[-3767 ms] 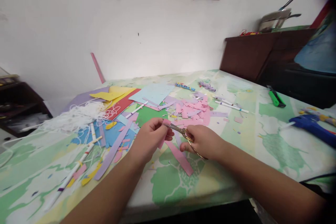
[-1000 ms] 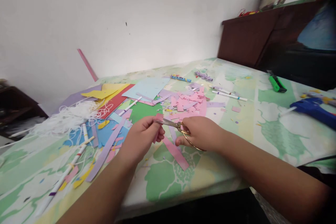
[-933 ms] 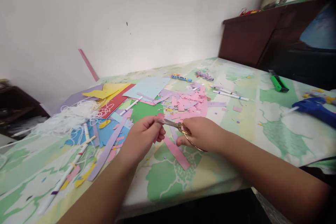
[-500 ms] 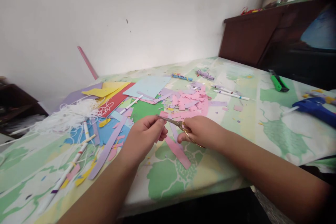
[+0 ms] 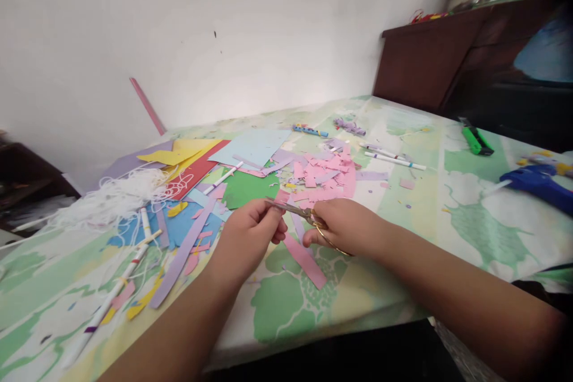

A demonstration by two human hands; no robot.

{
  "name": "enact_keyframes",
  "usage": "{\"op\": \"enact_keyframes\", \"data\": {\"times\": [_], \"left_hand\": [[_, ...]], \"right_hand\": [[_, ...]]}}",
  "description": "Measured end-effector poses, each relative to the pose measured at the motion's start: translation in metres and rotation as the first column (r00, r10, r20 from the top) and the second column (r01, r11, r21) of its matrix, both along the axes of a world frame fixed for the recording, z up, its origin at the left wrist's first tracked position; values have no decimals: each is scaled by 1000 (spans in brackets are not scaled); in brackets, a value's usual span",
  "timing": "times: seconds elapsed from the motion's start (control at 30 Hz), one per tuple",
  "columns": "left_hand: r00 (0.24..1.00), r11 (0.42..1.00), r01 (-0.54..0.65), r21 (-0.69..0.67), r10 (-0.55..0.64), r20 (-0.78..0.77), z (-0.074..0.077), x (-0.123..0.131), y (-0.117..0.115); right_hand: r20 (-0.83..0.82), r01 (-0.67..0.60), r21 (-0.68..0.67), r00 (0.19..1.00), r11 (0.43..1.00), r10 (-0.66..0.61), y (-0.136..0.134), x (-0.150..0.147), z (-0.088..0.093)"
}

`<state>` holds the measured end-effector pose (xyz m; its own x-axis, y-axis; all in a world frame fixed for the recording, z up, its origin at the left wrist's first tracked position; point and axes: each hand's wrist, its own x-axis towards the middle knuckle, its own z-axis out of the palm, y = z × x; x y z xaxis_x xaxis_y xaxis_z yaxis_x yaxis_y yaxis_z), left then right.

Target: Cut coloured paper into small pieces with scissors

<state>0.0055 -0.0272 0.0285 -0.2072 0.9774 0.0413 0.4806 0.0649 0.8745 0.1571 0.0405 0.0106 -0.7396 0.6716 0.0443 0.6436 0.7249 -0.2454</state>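
Observation:
My right hand (image 5: 342,224) is closed around the gold handles of a pair of scissors (image 5: 296,209), with the blades pointing left to my left fingertips. My left hand (image 5: 253,230) is pinched shut at the blades on a small pink paper piece (image 5: 282,196); most of it is hidden behind fingers and blades. Below and between the hands, a pink paper strip (image 5: 307,261) lies on the tablecloth beside a lilac strip (image 5: 297,225). Just beyond them is a heap of pink fringed paper scraps (image 5: 329,170).
To the left lie tangled white string (image 5: 120,197), coloured paper sheets (image 5: 250,146) and white paper sticks (image 5: 134,262). A green box cutter (image 5: 477,140) and a blue glue gun (image 5: 535,184) lie at the right. A dark wooden cabinet (image 5: 421,65) stands behind the table.
Both hands stay almost in place. The scissor blades have shifted very slightly at the left fingertips, and the view has moved a little.

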Motion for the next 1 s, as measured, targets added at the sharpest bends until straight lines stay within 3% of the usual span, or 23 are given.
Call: {"op": "enact_keyframes", "data": {"times": [0.27,0.53,0.77,1.0], "left_hand": [[977,999,37,-25,-31,212,-3,-3,3],[992,997,-16,69,8,125,-1,-2,0],[999,997,-35,64,36,-3,3,0,-3],[993,999,-33,44,27,115,0,0,-2]], "right_hand": [[-14,13,-6,1000,1000,-13,3,0,-1],[-39,15,-15,999,1000,-16,-4,2,2],[-82,-50,-12,995,999,49,-1,0,-1],[-66,-19,-41,998,999,16,-1,-2,-1]]}}
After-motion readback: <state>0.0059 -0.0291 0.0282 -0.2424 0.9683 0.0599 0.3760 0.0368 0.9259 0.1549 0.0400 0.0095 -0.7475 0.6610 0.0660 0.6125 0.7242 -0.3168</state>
